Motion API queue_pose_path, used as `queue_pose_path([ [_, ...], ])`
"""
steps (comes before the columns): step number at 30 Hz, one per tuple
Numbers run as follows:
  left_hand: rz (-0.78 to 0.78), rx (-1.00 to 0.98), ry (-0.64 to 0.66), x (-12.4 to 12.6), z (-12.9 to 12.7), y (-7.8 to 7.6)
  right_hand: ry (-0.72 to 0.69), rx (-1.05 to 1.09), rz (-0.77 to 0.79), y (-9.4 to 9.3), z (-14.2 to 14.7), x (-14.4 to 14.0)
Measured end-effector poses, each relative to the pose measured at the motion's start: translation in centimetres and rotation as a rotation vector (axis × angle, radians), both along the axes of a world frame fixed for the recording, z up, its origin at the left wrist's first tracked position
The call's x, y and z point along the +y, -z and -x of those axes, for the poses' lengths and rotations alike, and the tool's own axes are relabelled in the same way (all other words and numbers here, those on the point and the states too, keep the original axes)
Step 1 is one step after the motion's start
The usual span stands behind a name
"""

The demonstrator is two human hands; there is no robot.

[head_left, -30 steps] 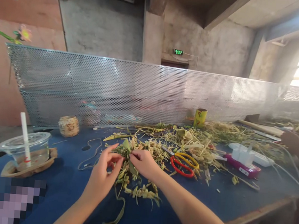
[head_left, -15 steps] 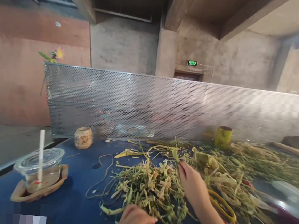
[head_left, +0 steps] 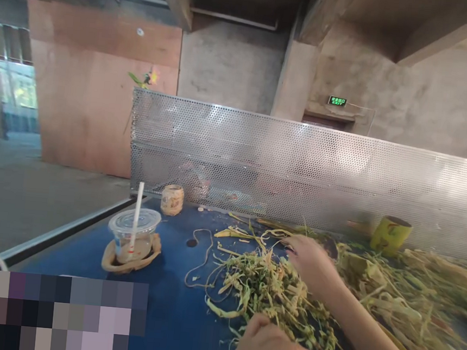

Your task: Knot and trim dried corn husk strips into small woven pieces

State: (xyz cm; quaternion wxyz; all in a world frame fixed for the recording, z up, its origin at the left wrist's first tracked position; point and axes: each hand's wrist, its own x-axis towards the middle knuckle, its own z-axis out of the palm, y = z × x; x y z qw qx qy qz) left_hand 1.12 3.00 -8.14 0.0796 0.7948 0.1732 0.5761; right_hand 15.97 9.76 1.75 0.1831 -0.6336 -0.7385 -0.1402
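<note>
A heap of cut, wilted plant strips (head_left: 276, 287), green and pale yellow, lies on the blue tabletop between my hands. My left hand (head_left: 270, 344) is at the near edge of the heap, fingers curled downward; whatever they grip is hidden under the palm. Beyond the far side, my right hand (head_left: 312, 255) reaches left, its fingertips drawn together beside loose yellow strips (head_left: 275, 233). Its knuckles hide whatever is between them. A thin string (head_left: 206, 257) curls on the table left of the heap.
On the left a lidded plastic cup (head_left: 125, 242) with a straw stands in a cardboard holder (head_left: 144, 262). A small wrapped jar (head_left: 172, 200) and a yellow-green pot (head_left: 390, 236) stand near the perforated metal screen (head_left: 236, 148). More dry stalks (head_left: 422, 300) spread across the right.
My view has swung left, so things sit further right. The green leaf piece that stood up from my right hand no longer shows, and that hand has turned to point left.
</note>
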Motion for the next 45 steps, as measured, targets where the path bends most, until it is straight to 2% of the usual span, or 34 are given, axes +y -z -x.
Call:
queue_pose_path([
  [1, 0.014, -0.004, 0.007, 0.1, 0.1, -0.2, -0.167, 0.009, 0.132, -0.5, 1.9, 1.5],
  [2, 0.039, 0.034, 0.032, 0.0, 0.3, -0.5, -0.228, 0.031, 0.242, -0.7, 3.7, 3.0],
  [4, 0.163, 0.089, 0.052, -0.2, 1.1, -1.2, -0.259, 0.016, 0.326, -0.6, 7.2, 5.8],
  [7, 0.337, 0.034, 0.023, -0.9, 2.3, -2.4, -0.253, -0.019, 0.427, 1.0, 11.0, 8.6],
  [11, 0.358, -0.093, 0.036, -1.5, 2.6, -2.9, -0.223, -0.004, 0.449, 3.4, 12.9, 9.6],
  [14, 0.338, -0.081, 0.058, -1.8, 2.3, -3.0, -0.211, 0.054, 0.422, 3.3, 12.6, 9.9],
  [17, 0.331, -0.059, 0.077, -2.1, 2.5, -3.2, -0.197, 0.154, 0.32, 1.1, 11.4, 10.4],
  [22, 0.374, -0.037, 0.103, -2.4, 3.0, -3.8, -0.205, 0.364, 0.036, -4.3, 8.5, 10.0],
  [28, 0.54, 0.002, 0.11, -2.5, 2.9, -4.1, -0.274, 0.549, -0.192, -8.2, 6.0, 6.5],
  [31, 0.549, 0.016, 0.105, -2.3, 2.9, -4.2, -0.341, 0.639, -0.221, -9.7, 5.5, 4.3],
  [33, 0.531, -0.05, 0.014, -2.0, 2.9, -4.1, -0.448, 0.792, -0.104, -10.6, 5.4, 2.8],
  [36, 0.542, -0.251, -0.222, -1.2, 2.9, -4.0, -0.565, 0.912, 0.056, -11.3, 5.5, 0.6],
  [37, 0.567, -0.296, -0.262, -1.0, 3.0, -4.1, -0.59, 0.938, 0.12, -11.3, 5.7, 0.0],
  [39, 0.65, -0.319, -0.239, -0.5, 3.1, -4.2, -0.621, 0.966, 0.301, -10.9, 6.3, -1.0],
  [42, 0.79, -0.272, -0.088, -0.3, 3.3, -4.7, -0.677, 0.923, 0.561, -9.7, 7.4, -1.4],
  [45, 0.93, -0.248, 0.019, -0.2, 3.3, -5.2, -0.691, 0.858, 0.652, -8.5, 8.2, -1.1],
])
